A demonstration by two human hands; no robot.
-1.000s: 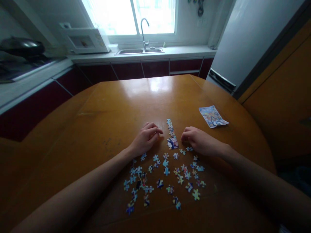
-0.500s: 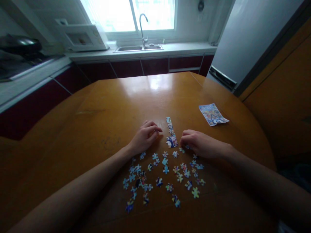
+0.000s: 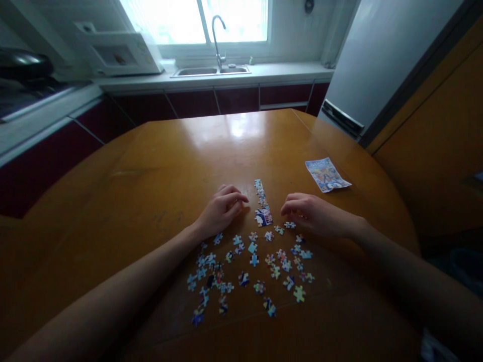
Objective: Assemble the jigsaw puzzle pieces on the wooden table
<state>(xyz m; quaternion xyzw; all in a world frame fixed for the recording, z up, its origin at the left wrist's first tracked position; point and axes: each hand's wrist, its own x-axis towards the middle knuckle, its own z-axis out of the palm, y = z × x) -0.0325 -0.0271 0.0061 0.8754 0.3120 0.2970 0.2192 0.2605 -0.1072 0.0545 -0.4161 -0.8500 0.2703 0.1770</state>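
Observation:
A narrow strip of joined jigsaw pieces (image 3: 261,200) runs away from me on the table, wider at its near end. Just left of it my left hand (image 3: 225,206) rests on the wood, fingers loosely bent and apart, holding nothing. My right hand (image 3: 307,213) hovers to the strip's right, its fingers slightly curled and apart, with no piece visible in them. Below its fingertips lies a pale puzzle piece (image 3: 290,224), and beside that another small piece (image 3: 278,230). Many loose pieces, among them a yellow-green one (image 3: 299,293), lie scattered nearer to me.
The wooden table (image 3: 181,166) has a rounded edge. A creased picture sheet (image 3: 327,175) lies at the right. Beyond the table are a counter with a sink (image 3: 196,72), a white microwave (image 3: 118,54), and a fridge (image 3: 388,55) at the right.
My right hand has risen a little off the table and its fingers have loosened, uncovering the pale piece beneath. My left hand stays in place. The view has shifted slightly.

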